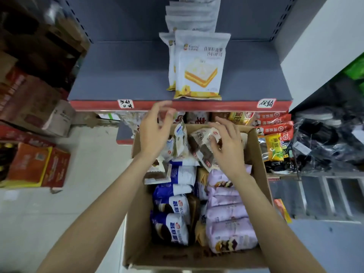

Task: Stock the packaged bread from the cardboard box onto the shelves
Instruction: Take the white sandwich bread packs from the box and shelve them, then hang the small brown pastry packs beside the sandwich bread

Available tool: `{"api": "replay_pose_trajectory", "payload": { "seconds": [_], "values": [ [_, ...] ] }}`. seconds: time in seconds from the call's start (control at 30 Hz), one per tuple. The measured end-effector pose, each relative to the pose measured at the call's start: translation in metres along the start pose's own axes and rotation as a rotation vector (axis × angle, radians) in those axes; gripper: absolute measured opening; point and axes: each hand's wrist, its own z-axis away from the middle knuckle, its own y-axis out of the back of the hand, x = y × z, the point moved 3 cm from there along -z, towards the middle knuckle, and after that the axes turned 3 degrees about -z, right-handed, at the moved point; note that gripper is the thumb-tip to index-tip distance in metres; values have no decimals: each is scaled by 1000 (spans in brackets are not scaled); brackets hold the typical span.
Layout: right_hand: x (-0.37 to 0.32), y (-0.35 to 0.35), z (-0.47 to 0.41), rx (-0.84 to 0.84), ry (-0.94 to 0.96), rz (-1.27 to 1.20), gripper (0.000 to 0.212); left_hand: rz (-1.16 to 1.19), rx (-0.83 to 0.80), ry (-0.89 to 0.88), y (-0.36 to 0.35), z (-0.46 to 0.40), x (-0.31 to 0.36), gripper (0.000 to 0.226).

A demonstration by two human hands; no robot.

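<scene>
While both the left hand (155, 131) and right hand (226, 142) hover spread and empty, the light, crushable bread packs (201, 148) in the cardboard box (254, 152) are best pinched by their sealed edges.

Cardboard box (254, 154): open-topped, below the shelf edge, filled with packaged bread. Blue-and-white packs (173, 227) stacked at left, lilac packs (230, 219) at right, brown-and-white packs (202, 146) tilted at the far end. Grey shelf (122, 75): white-and-yellow packs (199, 66) standing upright in a row.
</scene>
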Motion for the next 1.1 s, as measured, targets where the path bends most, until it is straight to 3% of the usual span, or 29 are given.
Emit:
{"api": "replay_pose_trajectory", "payload": {
  "seconds": [0.13, 0.3, 0.37, 0.53, 0.6, 0.77, 0.9, 1.0, 1.1],
  "values": [
    [1, -20, 69, -167, -25, -56, 29, -156, -43, -27, 25, 57, -48, 22],
    [-2, -72, 100, -361, -66, 4, 30, -491, -292, 149, 39, 99, -137, 59],
    [-1, -92, 98, -386, -115, 26, 34, -549, -326, 164, 41, 103, -162, 67],
    [5, -131, 88, -396, -236, -5, 37, -589, -335, 137, 33, 93, -185, 61],
    [7, -143, 89, -363, -278, 0, 43, -582, -334, 129, 27, 92, -189, 55],
    [11, -157, 66, -64, -471, -12, 49, -593, -222, 77, 26, 86, -200, 35],
    [20, -159, 45, 94, -664, -75, 50, -510, -245, 163, 29, 78, -208, 23],
    [31, -152, 34, 102, -771, -53, 37, -410, -284, 215, 32, 72, -204, 19],
    [38, -141, 27, 31, -723, 12, 16, -234, -364, 234, 31, 71, -187, 16]
  ]
}}
